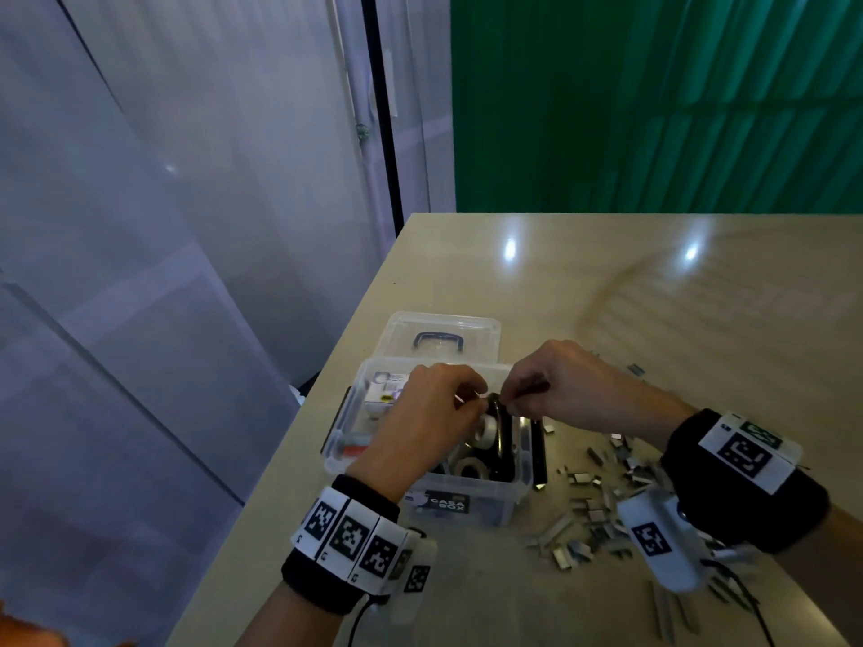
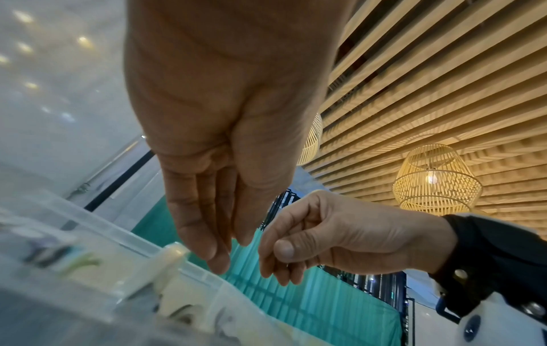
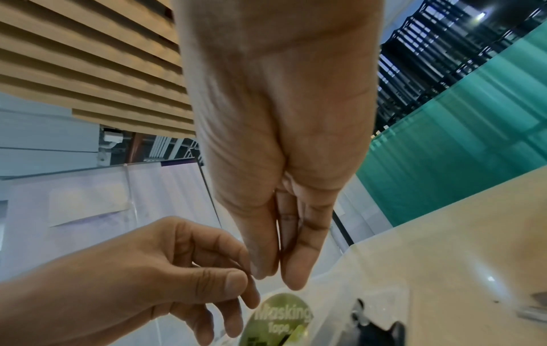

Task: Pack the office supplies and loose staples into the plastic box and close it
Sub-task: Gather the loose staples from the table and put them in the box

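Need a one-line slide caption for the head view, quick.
Both hands, left and right, meet fingertip to fingertip over the open plastic box; loose staples litter the table.

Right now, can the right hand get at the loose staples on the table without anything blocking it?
Probably yes. The loose staples lie uncovered on the table, beside the right hand, which is over the plastic box.

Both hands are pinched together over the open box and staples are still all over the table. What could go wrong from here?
1. Whatever the left hand and right hand pinch is too small to make out; released off-centre, it might miss the plastic box.
2. The loose staples lie under the right wrist; a sweep could scatter them off the table.
3. The black item standing tall in the box may block the lid.
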Demonstrator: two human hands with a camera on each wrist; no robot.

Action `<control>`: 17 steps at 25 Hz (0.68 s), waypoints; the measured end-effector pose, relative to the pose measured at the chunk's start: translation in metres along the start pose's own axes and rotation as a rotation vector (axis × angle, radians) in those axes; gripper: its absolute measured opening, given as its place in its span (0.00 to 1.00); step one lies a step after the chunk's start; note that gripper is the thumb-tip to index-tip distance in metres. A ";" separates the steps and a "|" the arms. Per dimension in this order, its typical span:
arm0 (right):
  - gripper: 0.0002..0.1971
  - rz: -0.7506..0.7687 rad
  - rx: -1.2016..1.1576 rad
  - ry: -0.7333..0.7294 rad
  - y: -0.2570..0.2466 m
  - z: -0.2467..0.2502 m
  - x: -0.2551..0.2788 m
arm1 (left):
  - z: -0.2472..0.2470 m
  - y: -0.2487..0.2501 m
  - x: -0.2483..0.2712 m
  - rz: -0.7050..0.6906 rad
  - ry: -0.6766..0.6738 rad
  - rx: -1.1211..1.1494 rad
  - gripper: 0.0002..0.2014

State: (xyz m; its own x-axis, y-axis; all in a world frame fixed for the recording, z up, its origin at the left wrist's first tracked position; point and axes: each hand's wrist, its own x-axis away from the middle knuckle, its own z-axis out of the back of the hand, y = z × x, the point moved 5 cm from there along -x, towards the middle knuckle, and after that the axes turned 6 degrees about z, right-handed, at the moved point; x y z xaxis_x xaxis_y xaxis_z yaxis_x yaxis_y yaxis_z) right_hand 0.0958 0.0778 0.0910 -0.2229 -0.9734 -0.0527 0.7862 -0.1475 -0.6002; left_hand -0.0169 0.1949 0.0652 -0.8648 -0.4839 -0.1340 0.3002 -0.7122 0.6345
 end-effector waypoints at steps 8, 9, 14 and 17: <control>0.05 -0.195 0.008 -0.022 0.080 0.038 0.078 | -0.074 0.094 -0.019 -0.123 -0.164 -0.003 0.08; 0.07 -0.234 0.034 -0.051 0.091 0.036 0.089 | -0.089 0.103 -0.019 -0.139 -0.199 -0.019 0.08; 0.10 -0.440 0.139 -0.134 0.156 0.019 0.139 | -0.170 0.102 -0.017 -0.051 -0.427 -0.169 0.14; 0.30 -0.505 0.122 -0.179 0.182 0.002 0.156 | -0.197 0.076 -0.010 0.056 -0.515 -0.341 0.21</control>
State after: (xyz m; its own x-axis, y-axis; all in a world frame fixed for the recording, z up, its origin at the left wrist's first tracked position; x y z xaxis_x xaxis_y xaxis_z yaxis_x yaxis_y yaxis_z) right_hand 0.2054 -0.1009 -0.0252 -0.4970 -0.7892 0.3608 0.6704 -0.6132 -0.4179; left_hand 0.0936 0.0452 -0.0353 -0.9016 -0.2786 0.3308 0.3892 -0.8563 0.3396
